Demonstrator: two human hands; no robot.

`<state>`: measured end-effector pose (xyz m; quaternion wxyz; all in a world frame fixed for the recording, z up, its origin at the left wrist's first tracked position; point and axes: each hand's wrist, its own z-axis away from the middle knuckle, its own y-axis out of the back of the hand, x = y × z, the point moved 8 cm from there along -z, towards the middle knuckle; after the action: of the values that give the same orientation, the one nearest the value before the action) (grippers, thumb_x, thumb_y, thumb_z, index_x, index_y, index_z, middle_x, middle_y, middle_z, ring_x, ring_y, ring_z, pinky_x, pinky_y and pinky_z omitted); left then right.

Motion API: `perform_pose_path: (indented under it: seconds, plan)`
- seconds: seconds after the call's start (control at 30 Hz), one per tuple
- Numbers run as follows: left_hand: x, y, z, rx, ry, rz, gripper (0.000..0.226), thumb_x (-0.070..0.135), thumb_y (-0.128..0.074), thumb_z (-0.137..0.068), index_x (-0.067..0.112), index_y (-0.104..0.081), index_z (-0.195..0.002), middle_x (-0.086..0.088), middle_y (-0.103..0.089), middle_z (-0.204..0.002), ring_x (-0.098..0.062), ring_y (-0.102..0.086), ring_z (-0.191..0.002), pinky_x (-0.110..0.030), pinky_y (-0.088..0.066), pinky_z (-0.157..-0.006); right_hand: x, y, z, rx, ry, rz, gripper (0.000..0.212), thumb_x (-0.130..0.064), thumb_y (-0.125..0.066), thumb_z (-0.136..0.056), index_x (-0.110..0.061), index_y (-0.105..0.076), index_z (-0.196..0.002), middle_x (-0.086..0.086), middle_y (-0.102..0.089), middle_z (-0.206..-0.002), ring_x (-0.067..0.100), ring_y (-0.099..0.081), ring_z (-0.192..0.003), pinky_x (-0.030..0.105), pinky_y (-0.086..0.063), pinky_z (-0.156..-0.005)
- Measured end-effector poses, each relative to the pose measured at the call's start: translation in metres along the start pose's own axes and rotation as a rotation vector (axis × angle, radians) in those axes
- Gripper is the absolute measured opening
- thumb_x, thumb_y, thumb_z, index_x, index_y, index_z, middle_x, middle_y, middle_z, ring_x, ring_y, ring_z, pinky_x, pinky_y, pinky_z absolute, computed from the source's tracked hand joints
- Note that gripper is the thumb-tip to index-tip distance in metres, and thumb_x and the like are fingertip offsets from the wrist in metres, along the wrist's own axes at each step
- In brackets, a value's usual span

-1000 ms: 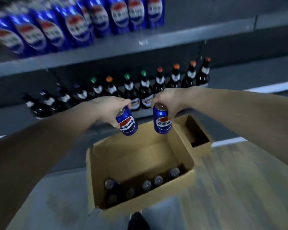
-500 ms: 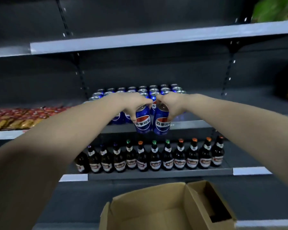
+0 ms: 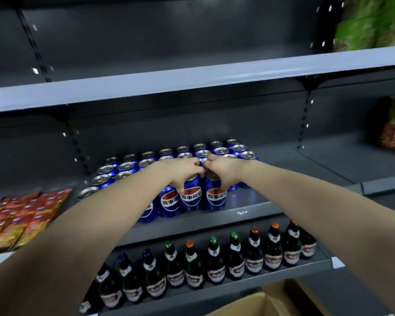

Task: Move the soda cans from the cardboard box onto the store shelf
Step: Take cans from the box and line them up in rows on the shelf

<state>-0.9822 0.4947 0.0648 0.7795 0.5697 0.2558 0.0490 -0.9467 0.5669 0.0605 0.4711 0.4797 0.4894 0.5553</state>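
Gripping one soda can [image 3: 192, 198] from above in my left hand [image 3: 180, 172] and a second can [image 3: 216, 198] in my right hand [image 3: 224, 171] at the store shelf [image 3: 249, 208] front, I should seat both flat before releasing.

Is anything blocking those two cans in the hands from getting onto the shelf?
Nothing visible. The left hand grips the left can and the right hand the right can, both upright at the front of the shelf, beside the stocked cans.
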Motion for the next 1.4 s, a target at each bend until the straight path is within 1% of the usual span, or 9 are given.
perform_pose_path:
  seconds: [0.13,0.23,0.53,0.77,0.93,1.07,1.17,1.3,1.4]
  plan:
    - [-0.003,-0.014,-0.011,0.030,-0.045,0.000,0.075,0.026,-0.080,-0.069,0.027,-0.041,-0.132,0.004,-0.042,-0.124,-0.017,-0.046,-0.107,-0.031,-0.044,-0.069,0.006,-0.006,-0.015,-0.009,0.003,0.015,0.065,-0.017,-0.079,-0.070,-0.016,-0.049,-0.127,0.003,-0.047,-0.123,0.021,-0.050,-0.107,0.028,-0.045,-0.078]
    - [-0.007,-0.017,-0.012,0.087,-0.061,0.119,0.076,0.018,-0.081,-0.069,0.025,-0.035,-0.129,0.005,-0.047,-0.121,-0.013,-0.045,-0.089,-0.022,-0.031,-0.054,0.009,-0.005,-0.020,0.005,-0.011,0.037,0.063,-0.019,-0.081,-0.068,-0.019,-0.053,-0.124,0.000,-0.051,-0.117,0.021,-0.051,-0.105,0.032,-0.049,-0.078]
    - [-0.019,-0.029,-0.012,0.147,-0.002,0.329,0.068,0.006,-0.077,-0.072,0.025,-0.036,-0.123,0.009,-0.043,-0.120,-0.012,-0.047,-0.093,-0.031,-0.044,-0.068,0.001,-0.006,-0.021,0.002,-0.016,0.211,0.061,-0.008,-0.072,-0.078,-0.017,-0.045,-0.132,0.002,-0.042,-0.133,0.021,-0.049,-0.110,0.026,-0.034,-0.066]
    - [-0.020,-0.039,-0.019,0.265,-0.009,0.606,0.059,0.026,-0.077,-0.078,0.020,-0.041,-0.124,0.001,-0.043,-0.134,-0.013,-0.039,-0.121,-0.022,-0.033,-0.093,0.004,-0.008,-0.023,-0.001,-0.066,0.167,0.062,-0.008,-0.073,-0.076,-0.015,-0.046,-0.132,0.003,-0.042,-0.133,0.023,-0.052,-0.111,0.027,-0.037,-0.070]
    - [-0.021,-0.042,-0.016,0.328,0.053,0.552,0.061,0.034,-0.076,-0.077,0.022,-0.042,-0.125,0.002,-0.041,-0.136,-0.018,-0.033,-0.126,-0.033,-0.036,-0.101,0.005,-0.011,-0.021,0.016,-0.091,0.164,0.065,-0.007,-0.071,-0.077,-0.017,-0.044,-0.135,0.002,-0.043,-0.134,0.022,-0.052,-0.110,0.026,-0.038,-0.071]
    - [-0.018,-0.040,-0.011,0.360,0.102,0.487,0.064,0.040,-0.073,-0.079,0.024,-0.039,-0.131,0.002,-0.038,-0.140,-0.020,-0.033,-0.128,-0.035,-0.037,-0.098,0.008,-0.018,-0.020,0.040,-0.106,0.122,0.070,-0.003,-0.066,-0.080,-0.017,-0.038,-0.143,0.002,-0.039,-0.141,0.023,-0.049,-0.117,0.029,-0.047,-0.088]
    - [-0.021,-0.043,-0.008,0.343,0.153,0.442,0.073,0.049,-0.071,-0.078,0.027,-0.034,-0.137,0.003,-0.034,-0.146,-0.022,-0.036,-0.128,-0.040,-0.039,-0.100,0.011,-0.024,-0.011,0.054,-0.123,0.059,0.074,-0.006,-0.063,-0.086,-0.017,-0.026,-0.149,0.002,-0.027,-0.152,0.023,-0.039,-0.131,0.028,-0.041,-0.097]
    - [-0.030,-0.050,0.005,0.331,0.229,0.319,0.106,0.059,-0.073,-0.069,0.023,-0.014,-0.150,-0.002,-0.027,-0.151,-0.026,-0.030,-0.136,-0.042,-0.030,-0.112,0.020,-0.035,0.006,0.092,-0.164,0.025,0.083,-0.014,-0.063,-0.089,-0.013,-0.011,-0.153,0.003,-0.009,-0.159,0.027,-0.018,-0.145,0.031,-0.035,-0.107]
    - [-0.035,-0.043,0.026,0.400,0.275,0.289,0.108,0.060,-0.071,-0.071,0.017,-0.012,-0.151,-0.005,-0.023,-0.153,-0.027,-0.023,-0.140,-0.041,-0.023,-0.116,0.025,-0.041,0.020,0.130,-0.198,0.028,0.088,-0.020,-0.065,-0.088,-0.013,-0.006,-0.153,0.004,-0.006,-0.159,0.027,-0.011,-0.146,0.038,-0.031,-0.114]
